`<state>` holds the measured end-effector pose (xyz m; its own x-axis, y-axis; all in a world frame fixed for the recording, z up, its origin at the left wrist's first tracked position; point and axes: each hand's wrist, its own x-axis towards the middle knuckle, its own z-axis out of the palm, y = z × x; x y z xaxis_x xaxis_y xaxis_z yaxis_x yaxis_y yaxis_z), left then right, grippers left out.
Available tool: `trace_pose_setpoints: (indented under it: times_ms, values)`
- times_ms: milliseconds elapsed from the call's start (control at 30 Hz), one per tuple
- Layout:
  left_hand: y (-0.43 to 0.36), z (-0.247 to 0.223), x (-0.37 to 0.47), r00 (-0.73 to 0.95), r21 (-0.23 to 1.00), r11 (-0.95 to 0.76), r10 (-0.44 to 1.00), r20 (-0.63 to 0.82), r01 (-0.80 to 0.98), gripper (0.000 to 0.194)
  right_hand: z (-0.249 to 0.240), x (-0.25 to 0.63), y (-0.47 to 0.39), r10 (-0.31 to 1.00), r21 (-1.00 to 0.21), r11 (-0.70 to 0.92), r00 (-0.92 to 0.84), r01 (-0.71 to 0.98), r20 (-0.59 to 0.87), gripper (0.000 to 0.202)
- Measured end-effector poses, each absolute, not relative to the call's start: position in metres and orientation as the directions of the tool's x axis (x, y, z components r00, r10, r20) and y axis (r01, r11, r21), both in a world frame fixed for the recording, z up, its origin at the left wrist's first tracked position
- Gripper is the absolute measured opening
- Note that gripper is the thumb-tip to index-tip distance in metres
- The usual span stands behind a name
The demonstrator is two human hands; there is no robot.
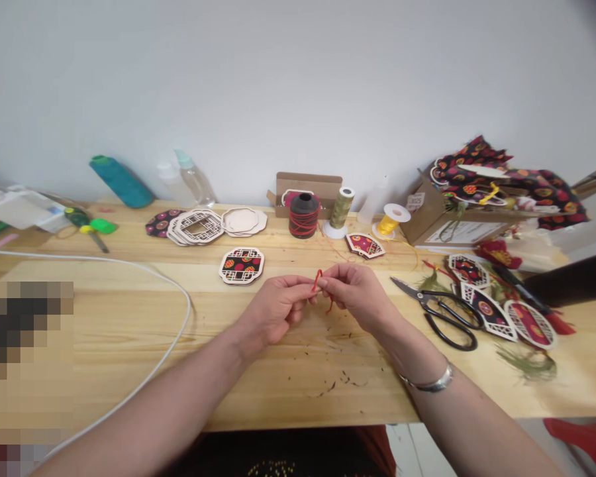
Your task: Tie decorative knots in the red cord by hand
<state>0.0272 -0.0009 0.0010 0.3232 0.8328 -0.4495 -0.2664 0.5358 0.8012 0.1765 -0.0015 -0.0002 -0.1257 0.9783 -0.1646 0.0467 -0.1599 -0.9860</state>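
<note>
A short red cord (pixel 318 278) is pinched between my two hands over the middle of the table, a small loop of it standing up. My left hand (pixel 284 303) grips it between thumb and forefinger. From the other side my right hand (pixel 350 291) pinches the same cord, and a loose end hangs below the fingers. Left of the hands lies an eight-sided wooden lattice piece (pixel 242 265) backed with patterned cloth. To the right, black-handled scissors (pixel 442 311) rest with their blades partly apart.
Behind stand a red-wound spool (pixel 304 215), a green thread cone (pixel 342 207) and a yellow spool (pixel 388 222). Stacked wooden frames (pixel 196 227) lie at back left. A cardboard box (pixel 422 215) full of cloth and several finished pieces (pixel 530 323) occupy the right. A white cable (pixel 186 305) crosses the left.
</note>
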Motion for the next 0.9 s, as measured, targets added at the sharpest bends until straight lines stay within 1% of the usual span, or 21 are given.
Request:
trace_pose_setpoints:
  times_ms: [200, 300, 400, 500, 633, 733, 767, 833, 900]
  values:
    - [0.0, -0.002, 0.028, 0.268, 0.82, 0.515, 0.851, -0.452, -0.251, 0.013, 0.001, 0.18, -0.001, 0.979, -0.982, -0.116, -0.151, 0.151, -0.138, 0.018]
    - [0.001, -0.005, 0.027, 0.227, 0.841, 0.484, 0.871, -0.436, -0.243, 0.014, 0.0, 0.184, 0.0, 0.983, -0.964, -0.011, -0.175, 0.265, -0.059, 0.023]
    - [0.002, -0.006, 0.027, 0.195, 0.851, 0.459, 0.886, -0.42, -0.253, 0.013, 0.0, 0.187, 0.001, 0.98, -0.91, 0.109, -0.199, 0.4, 0.03, 0.02]
    - [0.003, -0.005, 0.027, 0.165, 0.858, 0.442, 0.896, -0.412, -0.263, 0.016, 0.0, 0.187, -0.001, 0.983, -0.822, 0.16, -0.165, 0.546, 0.082, 0.016]
    - [0.004, -0.003, 0.028, 0.121, 0.854, 0.438, 0.899, -0.421, -0.28, 0.018, 0.0, 0.184, -0.008, 0.964, -0.69, 0.252, -0.117, 0.678, 0.237, 0.015]
    - [0.003, -0.003, 0.029, 0.103, 0.832, 0.439, 0.897, -0.431, -0.34, 0.017, -0.002, 0.18, -0.015, 0.905, -0.557, 0.393, -0.202, 0.731, 0.373, 0.014]
    - [0.003, -0.003, 0.029, 0.104, 0.817, 0.447, 0.891, -0.441, -0.364, 0.017, -0.003, 0.179, -0.017, 0.875, -0.488, 0.448, -0.255, 0.749, 0.412, 0.015]
    - [0.003, -0.004, 0.029, 0.118, 0.786, 0.469, 0.878, -0.464, -0.403, 0.017, -0.005, 0.176, -0.021, 0.8, -0.301, 0.549, -0.385, 0.78, 0.46, 0.017]
    - [0.004, -0.005, 0.028, 0.151, 0.76, 0.492, 0.866, -0.476, -0.425, 0.017, -0.007, 0.175, -0.023, 0.722, -0.096, 0.622, -0.521, 0.777, 0.455, 0.018]
